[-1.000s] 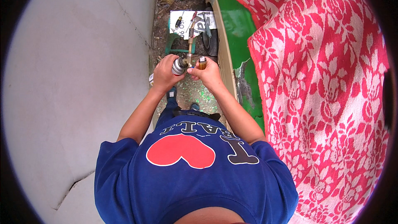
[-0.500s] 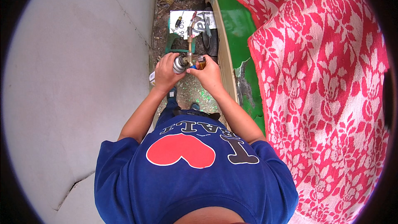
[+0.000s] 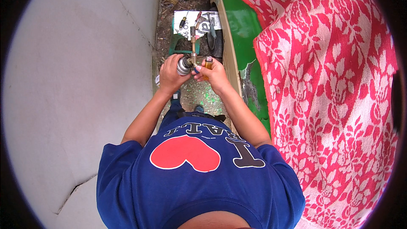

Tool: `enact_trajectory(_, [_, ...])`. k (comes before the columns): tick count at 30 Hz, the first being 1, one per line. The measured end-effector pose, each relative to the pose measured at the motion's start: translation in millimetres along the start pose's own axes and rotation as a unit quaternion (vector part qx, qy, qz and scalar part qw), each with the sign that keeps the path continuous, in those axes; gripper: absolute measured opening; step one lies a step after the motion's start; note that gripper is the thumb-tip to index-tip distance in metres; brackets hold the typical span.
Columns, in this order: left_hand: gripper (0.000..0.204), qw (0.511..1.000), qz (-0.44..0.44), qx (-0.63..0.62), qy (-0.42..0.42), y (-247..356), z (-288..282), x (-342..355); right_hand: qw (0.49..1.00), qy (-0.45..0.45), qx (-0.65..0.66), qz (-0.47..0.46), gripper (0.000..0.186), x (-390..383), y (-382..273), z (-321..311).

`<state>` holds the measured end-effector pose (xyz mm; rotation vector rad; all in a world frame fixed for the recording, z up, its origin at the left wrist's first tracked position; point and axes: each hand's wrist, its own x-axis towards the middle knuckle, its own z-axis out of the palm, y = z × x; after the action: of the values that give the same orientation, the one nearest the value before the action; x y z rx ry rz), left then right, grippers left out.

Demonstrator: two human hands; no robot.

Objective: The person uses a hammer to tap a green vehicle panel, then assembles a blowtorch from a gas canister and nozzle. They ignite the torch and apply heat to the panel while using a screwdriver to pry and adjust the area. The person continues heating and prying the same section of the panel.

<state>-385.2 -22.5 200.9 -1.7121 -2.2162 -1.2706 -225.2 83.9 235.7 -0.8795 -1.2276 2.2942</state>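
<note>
My left hand (image 3: 169, 76) is wrapped round a silver gas canister (image 3: 183, 66) held tilted. A brass-coloured blowtorch head (image 3: 193, 45) is fitted to the canister, its tube pointing away from me. No flame can be seen at its tip. On the other side, my right hand (image 3: 218, 77) grips a yellow lighter (image 3: 208, 62) that stands up between its fingers. The thumb and fingers of that hand also touch the small blue knob (image 3: 196, 71) at the base of the torch.
Ahead, a white printed sheet (image 3: 180, 15) on a green stool (image 3: 174, 44) bears screwdrivers (image 3: 183, 22) and a hammer-like tool (image 3: 211, 26). A tyre (image 3: 218, 44) is beside it. A grey wall (image 3: 80, 80) borders the left; a chipped green panel (image 3: 242, 29) and red floral cloth (image 3: 326, 80) border the right.
My right hand has shifted slightly, its fingers turning about the blue knob, and more of the yellow lighter shows. The torch tube has tipped a little to the left.
</note>
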Motion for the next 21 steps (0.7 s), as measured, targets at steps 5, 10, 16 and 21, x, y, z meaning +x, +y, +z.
enact_trajectory(5, [0.069, 1.0, 0.011, -0.008, 0.026, 4, 1, 3, 0.97, -0.061, 0.22, 0.086, 0.015, -4, -2, -3])
enact_trajectory(10, [0.07, 1.0, 0.01, 0.022, 0.008, 3, 1, 4, 0.996, 0.037, -0.051, -0.056, 0.02, 4, 4, -4])
enact_trajectory(16, [0.07, 1.0, 0.005, 0.011, 0.016, 2, 2, 3, 0.997, -0.01, 0.077, 0.017, 0.023, 6, -1, -9])
enact_trajectory(21, [0.07, 1.0, 0.007, -0.005, 0.02, 6, 0, 5, 0.97, -0.045, 0.22, 0.097, 0.025, 1, 1, -8])
